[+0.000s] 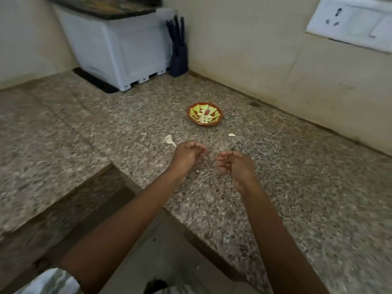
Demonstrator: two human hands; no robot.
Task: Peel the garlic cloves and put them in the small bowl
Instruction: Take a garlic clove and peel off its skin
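Observation:
A small red and green bowl stands on the speckled granite counter and holds several pale peeled garlic cloves. One loose clove lies on the counter to the bowl's right front. A white piece of garlic with a stalk lies to its left front. My left hand and my right hand hover side by side just above the counter, in front of the bowl. Their fingers are loosely curled toward each other, and I see nothing held in either.
A white boxy appliance on a dark mat and a dark knife block stand at the back against the wall. A wall socket plate is at upper right. The counter's front edge drops to the floor near my arms.

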